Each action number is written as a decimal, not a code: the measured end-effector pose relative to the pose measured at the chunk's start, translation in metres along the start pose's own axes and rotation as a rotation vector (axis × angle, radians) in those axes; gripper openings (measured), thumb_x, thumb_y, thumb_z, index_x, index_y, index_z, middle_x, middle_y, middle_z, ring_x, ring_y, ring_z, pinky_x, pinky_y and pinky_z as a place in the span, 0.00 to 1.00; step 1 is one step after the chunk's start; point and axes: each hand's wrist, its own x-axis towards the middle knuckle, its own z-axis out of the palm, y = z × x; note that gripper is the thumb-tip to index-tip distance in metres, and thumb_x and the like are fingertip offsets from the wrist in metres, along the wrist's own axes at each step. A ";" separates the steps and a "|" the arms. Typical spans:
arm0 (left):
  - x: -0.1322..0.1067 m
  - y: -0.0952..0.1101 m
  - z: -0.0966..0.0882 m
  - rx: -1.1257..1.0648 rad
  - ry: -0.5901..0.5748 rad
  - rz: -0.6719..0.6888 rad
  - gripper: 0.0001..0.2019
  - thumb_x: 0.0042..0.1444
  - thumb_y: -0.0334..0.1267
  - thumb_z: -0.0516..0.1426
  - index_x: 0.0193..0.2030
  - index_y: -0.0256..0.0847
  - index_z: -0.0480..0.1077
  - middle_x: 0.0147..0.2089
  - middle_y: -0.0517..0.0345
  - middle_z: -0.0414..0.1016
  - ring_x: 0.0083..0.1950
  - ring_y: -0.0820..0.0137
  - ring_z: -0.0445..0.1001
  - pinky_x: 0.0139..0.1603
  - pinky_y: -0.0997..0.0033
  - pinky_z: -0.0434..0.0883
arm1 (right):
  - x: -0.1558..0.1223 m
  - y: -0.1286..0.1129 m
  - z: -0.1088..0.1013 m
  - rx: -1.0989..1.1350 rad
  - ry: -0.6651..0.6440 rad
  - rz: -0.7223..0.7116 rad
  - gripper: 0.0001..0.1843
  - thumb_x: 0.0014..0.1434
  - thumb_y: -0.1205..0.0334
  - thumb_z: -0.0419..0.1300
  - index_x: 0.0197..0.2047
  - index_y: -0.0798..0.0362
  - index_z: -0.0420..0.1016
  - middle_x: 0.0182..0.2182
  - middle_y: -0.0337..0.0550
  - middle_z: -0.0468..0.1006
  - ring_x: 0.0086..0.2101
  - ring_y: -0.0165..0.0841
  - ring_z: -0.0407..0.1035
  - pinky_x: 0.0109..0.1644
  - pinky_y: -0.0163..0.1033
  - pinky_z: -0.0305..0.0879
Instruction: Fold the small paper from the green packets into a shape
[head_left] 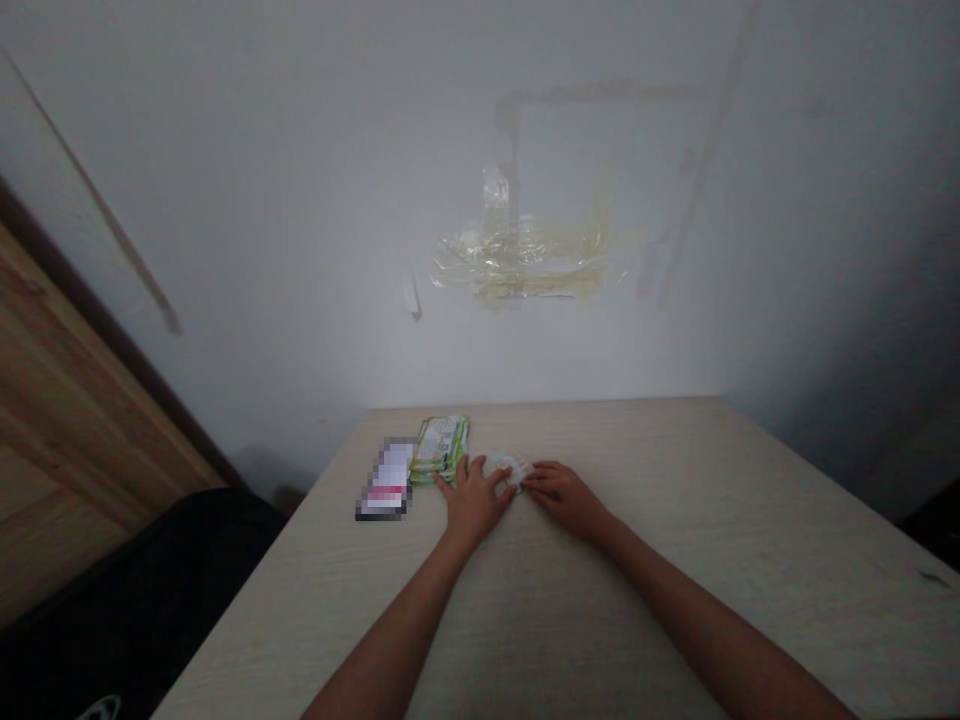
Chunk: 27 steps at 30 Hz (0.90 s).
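A small whitish, printed sheet-like piece [508,462] lies on the table between my hands; its exact kind is too small to tell. My left hand [474,497] rests with fingers spread, its thumb and forefinger at the near left part of this piece. The other fingers of that hand reach the lower right corner of a green and white packet [439,448], which seems to be one of a small stack. On the opposite side, my right hand [566,497] has its fingers drawn together at the right edge of the whitish piece.
A phone-like device [386,485] with a blurred screen lies left of the packets. The pale wooden table [675,470] meets a wall [300,200] bearing patches of clear tape [532,250]. A black bag-like object [165,600] and wooden panels [60,430] stand at the left.
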 end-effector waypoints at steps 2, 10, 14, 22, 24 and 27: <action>0.000 0.000 0.001 0.006 0.011 0.004 0.19 0.56 0.59 0.52 0.54 0.68 0.69 0.65 0.58 0.63 0.70 0.49 0.48 0.61 0.23 0.35 | 0.000 0.001 0.001 -0.018 0.037 0.034 0.14 0.63 0.66 0.56 0.48 0.48 0.79 0.44 0.45 0.80 0.52 0.38 0.67 0.59 0.49 0.63; -0.001 0.003 -0.003 0.019 -0.015 -0.003 0.19 0.57 0.59 0.52 0.55 0.68 0.69 0.66 0.58 0.62 0.70 0.48 0.48 0.62 0.24 0.34 | -0.002 0.000 0.006 -0.168 0.058 0.013 0.12 0.61 0.66 0.59 0.46 0.47 0.80 0.47 0.48 0.76 0.54 0.40 0.64 0.59 0.51 0.61; -0.002 0.005 -0.006 0.037 -0.003 0.000 0.19 0.56 0.58 0.53 0.54 0.67 0.70 0.66 0.57 0.62 0.70 0.49 0.48 0.62 0.25 0.34 | 0.000 -0.004 0.005 -0.177 0.035 -0.049 0.14 0.60 0.69 0.57 0.45 0.48 0.79 0.45 0.47 0.76 0.56 0.41 0.62 0.61 0.52 0.59; -0.001 0.003 -0.005 0.033 0.013 0.010 0.19 0.56 0.59 0.53 0.54 0.67 0.70 0.65 0.57 0.63 0.69 0.49 0.49 0.62 0.25 0.34 | 0.002 -0.009 0.001 -0.177 -0.006 -0.097 0.12 0.59 0.70 0.57 0.43 0.50 0.80 0.43 0.47 0.76 0.54 0.41 0.63 0.60 0.50 0.60; -0.001 0.003 -0.005 0.025 0.012 0.014 0.19 0.56 0.59 0.53 0.54 0.67 0.70 0.65 0.57 0.63 0.69 0.48 0.49 0.62 0.24 0.34 | 0.002 -0.010 0.001 -0.174 -0.012 -0.111 0.12 0.59 0.70 0.58 0.43 0.49 0.80 0.41 0.47 0.77 0.54 0.40 0.64 0.60 0.50 0.61; -0.001 0.004 -0.007 0.015 -0.006 0.002 0.19 0.56 0.58 0.54 0.54 0.66 0.70 0.65 0.57 0.62 0.70 0.48 0.48 0.62 0.24 0.34 | 0.002 -0.013 0.000 -0.163 -0.021 -0.126 0.12 0.60 0.70 0.57 0.43 0.49 0.80 0.41 0.46 0.76 0.54 0.40 0.64 0.59 0.49 0.61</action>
